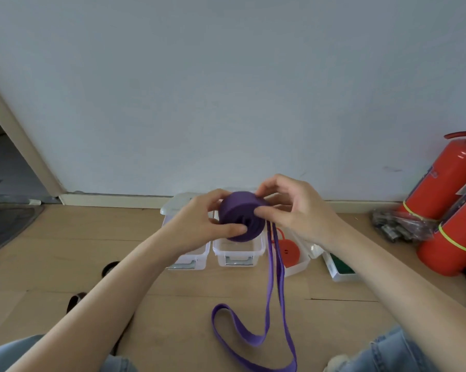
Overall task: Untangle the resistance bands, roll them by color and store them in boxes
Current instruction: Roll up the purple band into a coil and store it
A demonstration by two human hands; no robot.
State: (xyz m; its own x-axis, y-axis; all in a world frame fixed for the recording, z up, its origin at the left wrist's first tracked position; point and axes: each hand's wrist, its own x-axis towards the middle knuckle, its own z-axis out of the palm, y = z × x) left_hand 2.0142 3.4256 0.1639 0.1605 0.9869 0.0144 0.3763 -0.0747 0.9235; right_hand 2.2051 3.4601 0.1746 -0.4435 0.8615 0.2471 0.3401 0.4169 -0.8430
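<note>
From the head camera, both bare forearms reach forward over the wooden floor [65,251] and meet at chest height in front of the pale wall [226,89]. The left hand [199,221] is turned palm inward, its thumb pressed across the near face of the purple roll [237,218] and its fingers curled behind it, so it grips the roll. The right hand [290,208] comes in from the other side, thumb tip on the roll's edge and the fingers arched over the top, pinching the band there.

The purple band is wound into a thick coil, its layers showing as ridges on the near face. Its unrolled tail [274,291] hangs as two flat strands from under the right thumb down to the floor, where it bends into a loose loop between the knees.

Below the hands stand clear plastic boxes in a row along the wall: a left box [189,261], a middle box [237,255] right under the roll, a box with an orange roll [289,249], and one with what looks like a green band [341,267], partly hidden by the right forearm. Two red fire extinguishers [446,200] lean at the right.
</note>
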